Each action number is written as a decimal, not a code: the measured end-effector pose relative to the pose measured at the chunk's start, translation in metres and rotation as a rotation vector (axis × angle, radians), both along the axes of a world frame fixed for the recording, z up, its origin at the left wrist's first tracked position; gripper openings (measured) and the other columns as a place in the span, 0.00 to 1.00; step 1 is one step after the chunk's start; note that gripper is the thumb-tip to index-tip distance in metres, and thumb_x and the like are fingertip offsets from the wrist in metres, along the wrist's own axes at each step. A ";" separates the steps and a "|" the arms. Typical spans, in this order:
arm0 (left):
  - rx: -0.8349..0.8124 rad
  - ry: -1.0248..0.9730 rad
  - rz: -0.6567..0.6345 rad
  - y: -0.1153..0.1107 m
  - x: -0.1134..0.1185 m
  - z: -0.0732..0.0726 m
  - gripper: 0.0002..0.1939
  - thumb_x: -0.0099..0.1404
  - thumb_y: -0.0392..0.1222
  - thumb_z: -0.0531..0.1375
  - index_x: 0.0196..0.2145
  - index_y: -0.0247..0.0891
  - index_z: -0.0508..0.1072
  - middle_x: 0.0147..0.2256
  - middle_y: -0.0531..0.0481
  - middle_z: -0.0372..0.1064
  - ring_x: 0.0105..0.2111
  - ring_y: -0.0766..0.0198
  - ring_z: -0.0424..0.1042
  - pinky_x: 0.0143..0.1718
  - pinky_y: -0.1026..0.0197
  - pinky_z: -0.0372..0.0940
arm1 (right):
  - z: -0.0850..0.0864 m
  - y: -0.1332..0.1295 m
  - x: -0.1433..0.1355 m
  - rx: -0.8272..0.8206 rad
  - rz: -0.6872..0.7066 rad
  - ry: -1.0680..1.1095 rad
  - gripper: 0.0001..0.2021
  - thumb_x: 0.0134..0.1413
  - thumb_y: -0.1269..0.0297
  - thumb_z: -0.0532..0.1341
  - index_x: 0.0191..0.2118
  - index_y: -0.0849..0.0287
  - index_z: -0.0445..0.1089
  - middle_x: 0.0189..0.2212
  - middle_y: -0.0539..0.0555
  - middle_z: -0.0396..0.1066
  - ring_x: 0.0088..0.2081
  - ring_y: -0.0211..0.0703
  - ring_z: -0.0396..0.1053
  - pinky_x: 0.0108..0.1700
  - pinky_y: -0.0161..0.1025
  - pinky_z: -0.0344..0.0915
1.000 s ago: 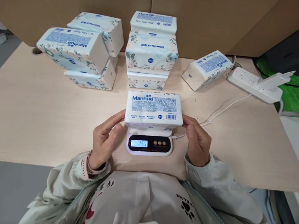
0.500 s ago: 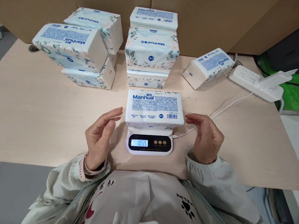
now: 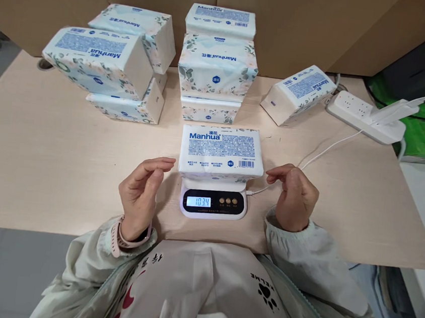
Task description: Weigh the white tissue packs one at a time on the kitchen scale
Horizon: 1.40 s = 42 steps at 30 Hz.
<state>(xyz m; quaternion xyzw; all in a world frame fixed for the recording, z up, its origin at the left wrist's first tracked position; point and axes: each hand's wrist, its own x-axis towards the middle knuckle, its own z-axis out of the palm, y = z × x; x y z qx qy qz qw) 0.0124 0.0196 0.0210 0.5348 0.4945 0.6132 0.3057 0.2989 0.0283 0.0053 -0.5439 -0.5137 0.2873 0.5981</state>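
Observation:
A tissue pack (image 3: 221,151) lies flat on a white digital scale (image 3: 212,214), barcode side up, hiding the scale's platform. The lit display (image 3: 199,201) seems to read 103.4. My left hand (image 3: 141,192) is beside the pack's left end, open and holding nothing, with a small gap between fingertips and pack. On the other side, my right hand (image 3: 295,199) is open too, just off the pack's right end, its fingers pointing inward. Neither hand touches the pack or the scale.
Stacked tissue packs stand at the back left (image 3: 97,61) and behind the scale (image 3: 217,68). A single pack (image 3: 298,93) rests at the back right near a white power strip (image 3: 365,117). A white cable (image 3: 327,150) runs to the scale. Cardboard (image 3: 287,30) rises behind the table.
The display has gone from about 105.5 to 103.4. Both hands have drawn very slightly farther from the pack's ends. The pack stays on the scale.

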 end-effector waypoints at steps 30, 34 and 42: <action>-0.011 0.016 0.118 0.001 0.000 0.003 0.23 0.74 0.55 0.66 0.25 0.38 0.78 0.25 0.50 0.73 0.27 0.66 0.70 0.33 0.60 0.67 | -0.003 0.001 -0.002 0.026 0.015 -0.024 0.11 0.66 0.58 0.67 0.50 0.52 0.79 0.28 0.48 0.74 0.30 0.39 0.72 0.33 0.40 0.69; -0.042 0.001 0.112 0.000 0.000 0.002 0.28 0.79 0.58 0.57 0.29 0.39 0.81 0.30 0.46 0.78 0.34 0.58 0.77 0.42 0.55 0.72 | -0.006 0.001 -0.002 0.016 0.126 -0.009 0.14 0.70 0.55 0.64 0.55 0.51 0.79 0.42 0.53 0.83 0.43 0.44 0.81 0.47 0.45 0.77; -0.163 0.169 -0.179 -0.006 0.009 0.011 0.23 0.81 0.58 0.55 0.59 0.45 0.82 0.55 0.46 0.81 0.57 0.52 0.78 0.60 0.48 0.71 | -0.024 0.004 0.002 0.001 0.372 -0.228 0.29 0.70 0.42 0.60 0.69 0.48 0.68 0.66 0.60 0.73 0.66 0.60 0.71 0.70 0.66 0.66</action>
